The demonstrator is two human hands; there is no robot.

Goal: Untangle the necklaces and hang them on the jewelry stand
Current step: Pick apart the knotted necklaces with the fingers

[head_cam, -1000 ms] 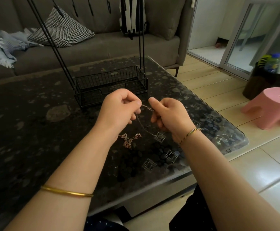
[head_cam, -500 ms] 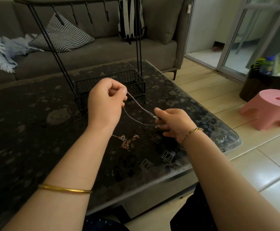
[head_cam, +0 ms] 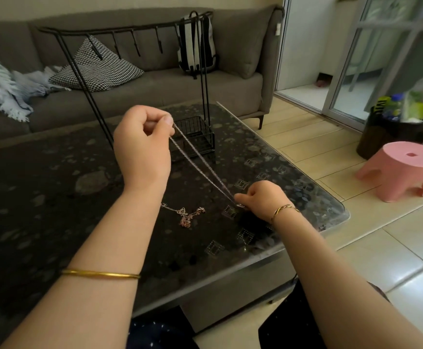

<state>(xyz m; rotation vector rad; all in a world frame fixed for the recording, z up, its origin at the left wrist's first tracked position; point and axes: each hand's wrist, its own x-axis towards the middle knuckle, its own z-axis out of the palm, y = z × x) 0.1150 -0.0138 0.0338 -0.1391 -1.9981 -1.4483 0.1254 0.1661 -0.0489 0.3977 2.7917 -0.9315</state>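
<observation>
The silver necklace (head_cam: pixel 206 165) is off the table and drawn taut as a doubled strand. Its long axis runs from about 11 o'clock down to 5 o'clock. The left hand (head_cam: pixel 142 147) pinches the upper end between thumb and forefinger, with the other fingers curled in. The right hand (head_cam: pixel 263 200) pinches the lower end low over the table (head_cam: pixel 54 197); whether it rests on the glass cannot be told. A second, rose-gold necklace (head_cam: pixel 186 216) lies in a small heap on the table at 6 o'clock from the left hand, apart from both hands. The jewelry stand (head_cam: pixel 119 30) rises beyond, its hook rail at 12 o'clock from the left hand and its wire basket (head_cam: pixel 198 134) just behind the chain. The left hand is the higher and nearer to the hooks, so it would probably carry the loop up while the right lets go. A grey sofa (head_cam: pixel 155 89) sits behind.
</observation>
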